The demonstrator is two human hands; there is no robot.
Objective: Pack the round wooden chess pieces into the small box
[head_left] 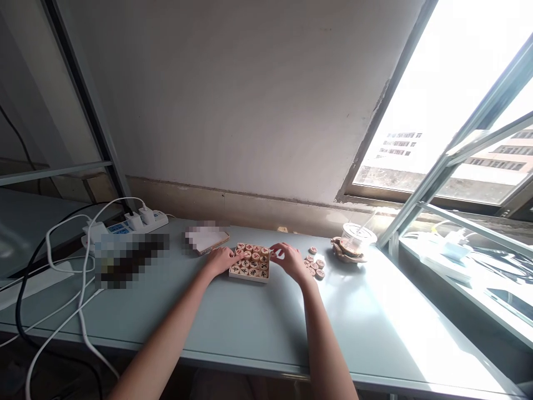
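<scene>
A shallow box (pixel 249 276) full of round wooden Chinese chess pieces (pixel 254 264) lies on the desk in front of me. My left hand (pixel 220 261) grips the box's left side, its thumb reaching over the edge. At the opposite side, my right hand (pixel 288 259) has its fingers curled into a pinch against the upper right edge. Whatever is between those fingertips is too small to make out. To the right of that hand lie several loose chess pieces (pixel 320 273), one of them (pixel 313 250) a little apart from the group.
Behind my left hand sits the box lid (pixel 208 239), partly blurred. A brown crumpled item (pixel 345 253) and a lidded plastic cup (pixel 358 233) stand at the back right. A power strip (pixel 154 221) with white cables occupies the left. Wall and window bound the desk (pixel 250 322).
</scene>
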